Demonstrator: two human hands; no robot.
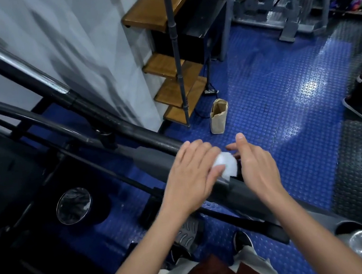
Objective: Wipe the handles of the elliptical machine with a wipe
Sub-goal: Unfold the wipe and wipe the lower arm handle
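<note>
The wipe (226, 165) lies bunched on the grey handle (155, 160). The left hand (191, 175) presses it with straight fingers; the right hand (256, 165) waits just beside the wipe, fingers relaxed, holding nothing. The wiping seems in progress; next, the wipe should probably slide along the handle.

The wipe (226, 165) is half buried under the left hand (188, 173), so its shape's anyone's guess. The handle (155, 158) disappears beneath both hands (its tip too), and the wall's (64, 36) a blurry smear.
</note>
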